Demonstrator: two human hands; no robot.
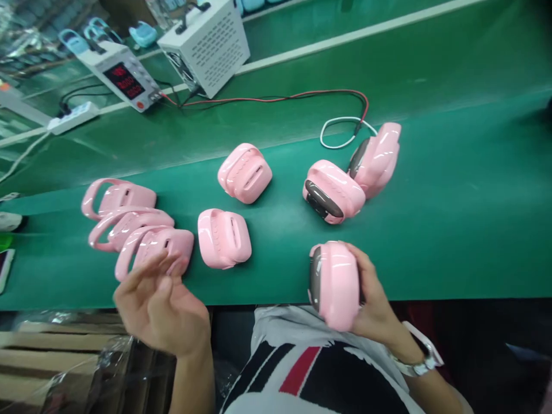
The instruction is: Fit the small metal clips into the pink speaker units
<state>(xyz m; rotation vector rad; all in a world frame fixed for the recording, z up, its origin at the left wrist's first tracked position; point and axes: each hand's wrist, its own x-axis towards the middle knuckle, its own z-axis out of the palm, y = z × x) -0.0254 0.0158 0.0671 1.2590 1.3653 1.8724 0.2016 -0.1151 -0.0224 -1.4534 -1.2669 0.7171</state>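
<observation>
Pink unit (338,284) in right hand (374,299), over bench's (452,230) near edge.
I see this hand clamped on it; left hand (166,307) at left, fingers apart; far-left meter's (118,75) red digits (125,81) too blurred to read.

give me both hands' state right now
Left hand: partly curled open, nothing visible in it.
Right hand: holding a pink device.

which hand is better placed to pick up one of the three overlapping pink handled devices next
Probably the left hand: it appears empty and is close to the three overlapping pink handled devices, while the right hand is farther away, holding a dark-fronted pink device.
</observation>
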